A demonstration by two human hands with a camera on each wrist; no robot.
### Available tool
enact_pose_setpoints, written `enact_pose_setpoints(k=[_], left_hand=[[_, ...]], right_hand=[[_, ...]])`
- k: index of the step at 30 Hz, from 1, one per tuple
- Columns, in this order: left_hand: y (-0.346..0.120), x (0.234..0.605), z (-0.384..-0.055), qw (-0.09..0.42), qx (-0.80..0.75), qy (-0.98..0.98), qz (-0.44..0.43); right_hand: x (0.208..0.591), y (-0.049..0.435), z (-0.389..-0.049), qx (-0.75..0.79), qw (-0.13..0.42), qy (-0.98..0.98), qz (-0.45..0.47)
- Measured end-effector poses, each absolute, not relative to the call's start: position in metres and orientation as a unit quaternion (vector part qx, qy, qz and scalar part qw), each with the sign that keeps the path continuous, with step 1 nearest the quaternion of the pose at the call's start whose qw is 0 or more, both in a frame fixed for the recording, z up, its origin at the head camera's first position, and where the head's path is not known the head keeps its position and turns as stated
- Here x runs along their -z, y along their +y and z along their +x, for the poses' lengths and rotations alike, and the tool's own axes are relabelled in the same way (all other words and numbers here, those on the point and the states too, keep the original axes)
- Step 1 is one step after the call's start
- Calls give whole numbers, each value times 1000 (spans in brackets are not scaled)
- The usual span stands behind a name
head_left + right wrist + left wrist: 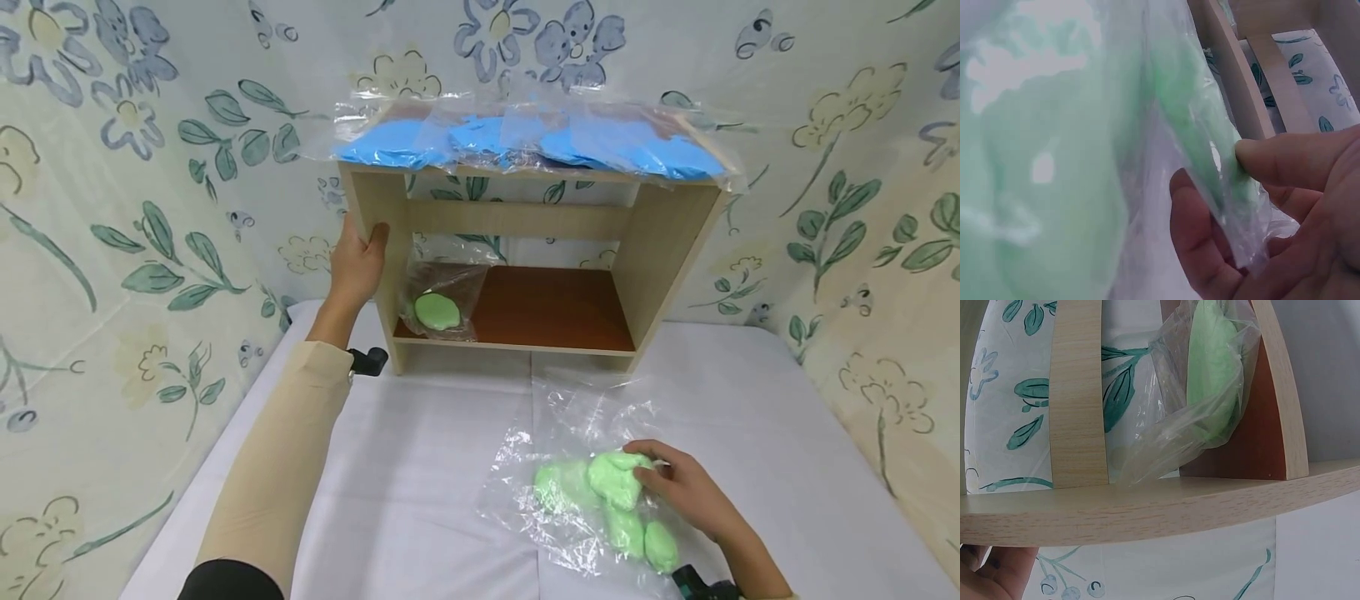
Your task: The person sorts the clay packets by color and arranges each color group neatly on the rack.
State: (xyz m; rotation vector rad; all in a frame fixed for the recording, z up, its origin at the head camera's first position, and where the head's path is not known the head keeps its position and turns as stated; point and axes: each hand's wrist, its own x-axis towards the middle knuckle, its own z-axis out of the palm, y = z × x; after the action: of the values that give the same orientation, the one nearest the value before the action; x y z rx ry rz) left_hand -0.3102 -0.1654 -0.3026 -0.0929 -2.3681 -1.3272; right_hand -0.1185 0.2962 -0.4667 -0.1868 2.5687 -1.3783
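Note:
My left hand (358,260) grips the left side panel of a small wooden shelf (517,214) near its front edge. In the left wrist view, part of that hand (1000,575) shows beyond the panel. My right hand (686,492) pinches a clear plastic bag (525,521) lying on the white surface, with several pale green soft-looking pieces (618,479) in it. In the right wrist view, the thumb and fingers (1297,159) hold a fold of the bag with green inside. Inside the shelf at the left sits another clear bag (480,254) with a green rounded piece (437,312).
Clear bags with flat blue contents (517,143) lie in a row across the shelf top. The shelf stands at the back of a white cloth-covered table (420,467). Floral-patterned fabric (187,250) closes in the back and both sides.

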Motion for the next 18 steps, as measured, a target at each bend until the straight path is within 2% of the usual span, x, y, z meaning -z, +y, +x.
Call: enact_pose_setpoints(k=[6,15,18], left_hand=[[-165,301,-311,216,470,-856,-29],[-166,301,-310,210,473,-855,-29],[-165,302,-310,207,474,-855,-31]], right_hand=[[448,282,-116,422,61,899,-99],[430,263,-114,384,-31,898,-214],[425,257,-116,375,-46,896,-232]])
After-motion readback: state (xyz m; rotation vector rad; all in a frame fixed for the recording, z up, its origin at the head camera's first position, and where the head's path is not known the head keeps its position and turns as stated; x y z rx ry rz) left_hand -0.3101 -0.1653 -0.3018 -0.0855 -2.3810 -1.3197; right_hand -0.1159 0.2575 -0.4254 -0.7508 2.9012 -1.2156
